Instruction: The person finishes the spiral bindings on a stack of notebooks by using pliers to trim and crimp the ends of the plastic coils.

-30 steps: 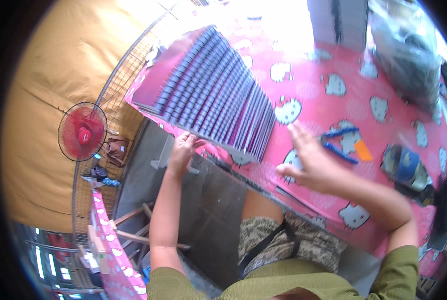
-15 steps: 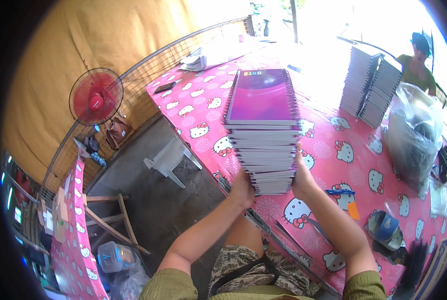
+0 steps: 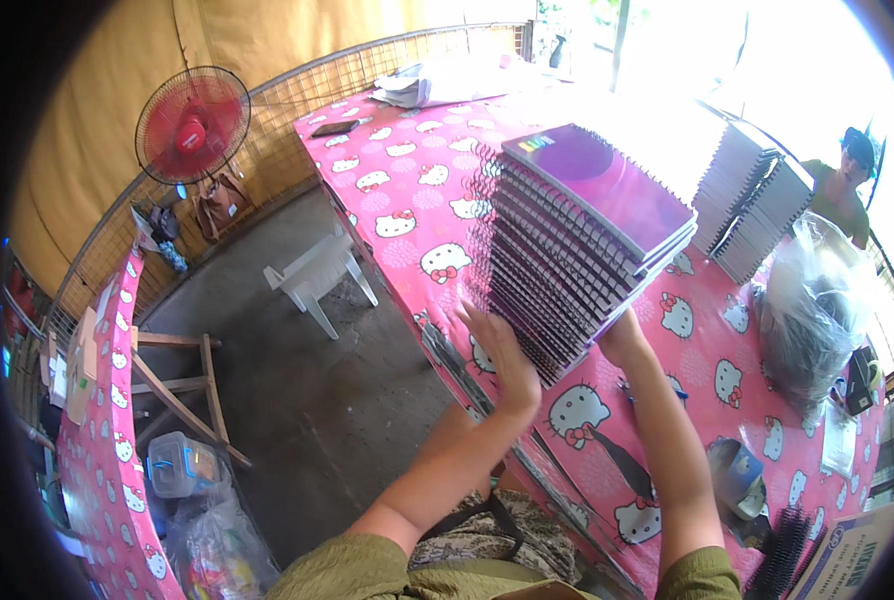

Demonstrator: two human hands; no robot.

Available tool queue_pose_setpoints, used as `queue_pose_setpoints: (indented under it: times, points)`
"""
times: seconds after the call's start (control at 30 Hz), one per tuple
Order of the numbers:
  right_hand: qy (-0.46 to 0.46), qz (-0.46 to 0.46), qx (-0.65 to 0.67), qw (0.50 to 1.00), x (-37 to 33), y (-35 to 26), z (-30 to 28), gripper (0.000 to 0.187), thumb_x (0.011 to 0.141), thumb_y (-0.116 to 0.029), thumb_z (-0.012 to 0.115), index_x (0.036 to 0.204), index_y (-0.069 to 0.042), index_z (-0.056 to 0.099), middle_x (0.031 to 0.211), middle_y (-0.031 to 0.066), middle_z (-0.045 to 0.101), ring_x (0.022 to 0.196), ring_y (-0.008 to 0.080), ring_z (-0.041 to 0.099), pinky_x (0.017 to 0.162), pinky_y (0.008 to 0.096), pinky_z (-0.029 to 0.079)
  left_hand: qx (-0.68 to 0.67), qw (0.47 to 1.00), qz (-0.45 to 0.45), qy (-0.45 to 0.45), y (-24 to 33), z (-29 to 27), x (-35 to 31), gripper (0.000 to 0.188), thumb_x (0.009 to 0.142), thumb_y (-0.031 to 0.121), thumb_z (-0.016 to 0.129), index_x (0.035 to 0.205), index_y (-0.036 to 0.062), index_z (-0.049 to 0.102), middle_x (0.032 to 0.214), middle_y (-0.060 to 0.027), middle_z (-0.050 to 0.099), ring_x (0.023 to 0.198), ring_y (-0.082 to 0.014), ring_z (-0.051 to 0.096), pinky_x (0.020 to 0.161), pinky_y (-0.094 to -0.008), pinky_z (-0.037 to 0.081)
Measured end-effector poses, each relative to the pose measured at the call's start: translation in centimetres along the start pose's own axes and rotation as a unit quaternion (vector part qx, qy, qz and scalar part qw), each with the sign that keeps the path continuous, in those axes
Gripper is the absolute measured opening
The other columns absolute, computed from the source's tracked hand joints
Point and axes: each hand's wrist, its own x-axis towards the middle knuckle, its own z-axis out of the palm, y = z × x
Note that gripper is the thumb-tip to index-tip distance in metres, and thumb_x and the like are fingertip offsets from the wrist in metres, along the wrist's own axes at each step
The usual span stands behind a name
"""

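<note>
A tall stack of purple-covered spiral notebooks [image 3: 607, 190] stands turned at an angle on the pink table, its coils facing left. My left hand [image 3: 507, 360] has its fingers stretched out and lies with the palm side against the coils near the bottom of the stack. At the lower right edge of the notebooks is my right hand [image 3: 623, 342], gripping them; its fingertips are hidden behind the stack. A blue pen [image 3: 675, 390] lies beside my right forearm, partly covered by it.
Two more notebook stacks [image 3: 752, 205] stand at the far right, near a person [image 3: 847, 185]. Closer in are a clear plastic bag [image 3: 817, 310], a tape dispenser [image 3: 735, 475], black coils [image 3: 782, 550] and a box [image 3: 852, 550]. Left are a white stool [image 3: 317, 280] and red fan [image 3: 192, 130].
The notebook stack has turned so its coil side now shows. My left hand has loosened from a grip to stretched fingers. The right hand has shifted slightly right and down. The view has moved.
</note>
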Motion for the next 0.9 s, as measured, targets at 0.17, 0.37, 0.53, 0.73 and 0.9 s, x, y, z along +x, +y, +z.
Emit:
queue_pose_setpoints:
  times: [0.17, 0.37, 0.53, 0.73, 0.9]
  points:
    - [0.014, -0.004, 0.012, 1.0, -1.0, -0.7, 1.3, 0.041, 0.097, -0.034, 0.044, 0.123, -0.005, 0.055, 0.12, 0.0075, 0.061, 0.107, 0.0195, 0.056, 0.094, 0.0357, 0.044, 0.196, 0.976, 0.088, 0.048, 2.8, 2.4, 1.1, 0.077, 0.098, 0.058, 0.023, 0.151, 0.0063, 0.005, 0.157, -0.0197, -0.006, 0.145, -0.0308, -0.011, 0.115, -0.0457, 0.0]
    - [-0.064, 0.044, -0.079, 0.994, 0.7, -0.7, -1.9, 0.051, 0.099, -0.045, 0.039, 0.132, -0.007, 0.048, 0.126, 0.0072, 0.056, 0.112, 0.0227, 0.054, 0.094, 0.0401, 0.045, 0.273, 0.96, 0.034, 0.051, 3.9, 2.8, 0.8, 0.069, 0.099, 0.054, 0.016, 0.152, 0.0119, 0.004, 0.155, -0.0254, -0.009, 0.143, -0.0429, -0.006, 0.11, -0.0584, -0.007]
    - [-0.113, -0.016, -0.014, 0.993, 4.1, -3.0, -4.3, 0.038, 0.094, -0.033, 0.05, 0.118, -0.006, 0.058, 0.11, 0.0086, 0.063, 0.097, 0.0221, 0.061, 0.082, 0.039, 0.051, 0.272, 0.95, 0.146, 0.053, 5.6, 2.6, 1.6, 0.077, 0.096, 0.059, 0.012, 0.151, 0.0078, -0.002, 0.156, -0.0213, -0.009, 0.145, -0.0353, -0.008, 0.109, -0.0582, -0.009]
    - [-0.125, 0.003, 0.019, 0.992, 4.7, -2.5, -2.0, 0.032, 0.096, -0.021, 0.052, 0.122, -0.004, 0.055, 0.11, 0.0072, 0.063, 0.095, 0.0192, 0.061, 0.079, 0.0331, 0.054, 0.262, 0.917, 0.302, -0.012, 5.1, 3.1, 2.7, 0.065, 0.101, 0.037, 0.021, 0.148, -0.0039, 0.004, 0.154, -0.0286, 0.001, 0.144, -0.0418, 0.0, 0.106, -0.0638, -0.007]
    - [-0.151, -0.042, 0.01, 0.988, 4.1, -2.9, -1.2, 0.037, 0.093, -0.02, 0.056, 0.125, -0.002, 0.053, 0.111, 0.0087, 0.062, 0.095, 0.0189, 0.06, 0.08, 0.0337, 0.054, 0.316, 0.918, 0.238, -0.022, 6.0, 3.9, 2.6, 0.064, 0.101, 0.037, 0.023, 0.149, -0.0007, 0.005, 0.154, -0.0296, 0.001, 0.144, -0.042, -0.001, 0.105, -0.0643, -0.009]
